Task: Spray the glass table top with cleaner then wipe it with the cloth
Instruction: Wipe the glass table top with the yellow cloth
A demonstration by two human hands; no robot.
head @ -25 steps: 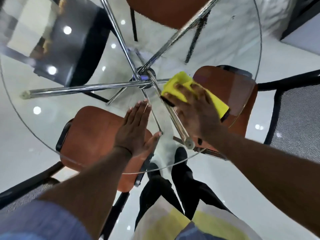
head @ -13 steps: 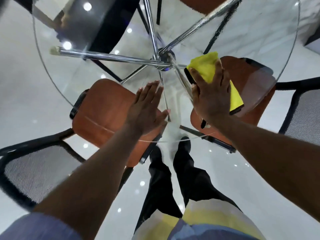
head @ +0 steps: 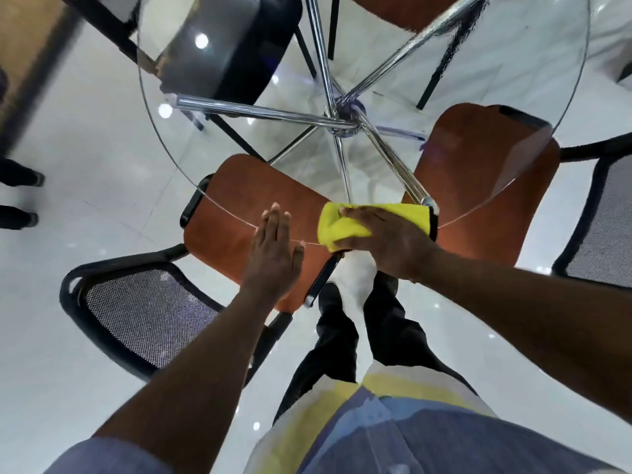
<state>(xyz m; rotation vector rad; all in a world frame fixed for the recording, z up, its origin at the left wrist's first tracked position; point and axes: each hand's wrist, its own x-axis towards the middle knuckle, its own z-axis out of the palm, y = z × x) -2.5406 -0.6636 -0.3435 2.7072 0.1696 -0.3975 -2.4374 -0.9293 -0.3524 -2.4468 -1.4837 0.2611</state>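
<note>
We note the cloth [head: 403, 215] at the surface's [head: 513, 56] near edge, long axis along the rim. Our right hand [head: 386, 241] presses it flat-fingered. Our left hand [head: 272, 258] lies flat just beside it. We judge the next stroke runs toward the far edge.

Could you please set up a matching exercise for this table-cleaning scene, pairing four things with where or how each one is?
Things:
1. yellow folded cloth
2. left hand
3. chrome metal table legs
4. left orange chair seat

Places and states:
A. flat, fingers straight, at the near rim of the round glass table top
B. partly tucked beneath the glass
C. pressed down under the right hand
D. meeting in a hub below the middle of the glass

Pairs: 1-C, 2-A, 3-D, 4-B
</note>
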